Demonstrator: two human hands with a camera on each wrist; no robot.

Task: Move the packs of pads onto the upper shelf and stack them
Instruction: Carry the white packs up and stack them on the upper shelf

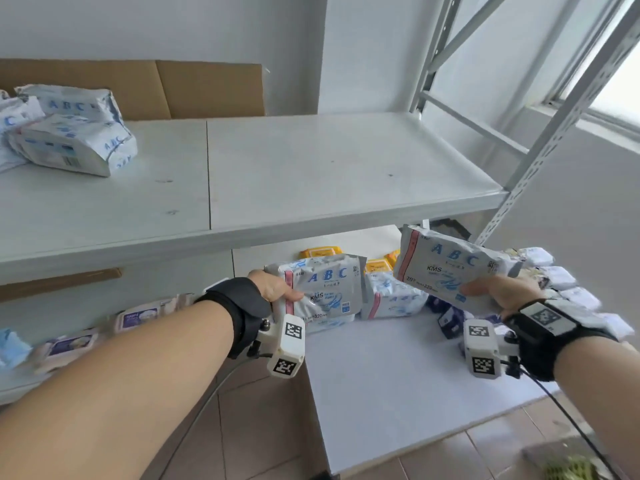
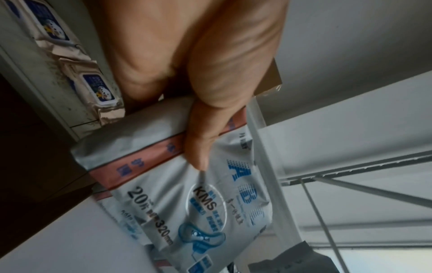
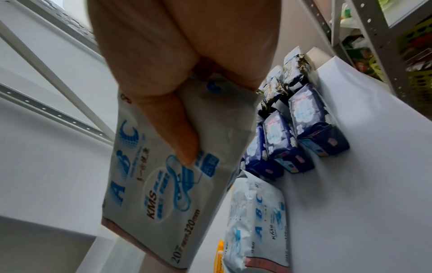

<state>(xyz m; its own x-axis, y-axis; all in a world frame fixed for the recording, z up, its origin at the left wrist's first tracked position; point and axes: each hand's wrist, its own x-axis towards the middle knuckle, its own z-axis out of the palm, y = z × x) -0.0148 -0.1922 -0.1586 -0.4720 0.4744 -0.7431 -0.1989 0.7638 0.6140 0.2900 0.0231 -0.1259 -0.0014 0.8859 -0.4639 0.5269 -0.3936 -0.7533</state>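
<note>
The left hand (image 1: 273,287) grips one soft, crinkly white pack (image 1: 325,292). The right hand (image 1: 502,292) grips another pack (image 1: 450,268), held higher, below the flat upper shelf (image 1: 346,174).

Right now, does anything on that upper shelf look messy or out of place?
Yes. The ABC packs at the upper shelf's far left lie in a loose, tilted heap, pointing different ways, not a square stack. Their wrappers look crumpled. Each hand grips another pack, still below shelf level: left hand, right hand.
</note>
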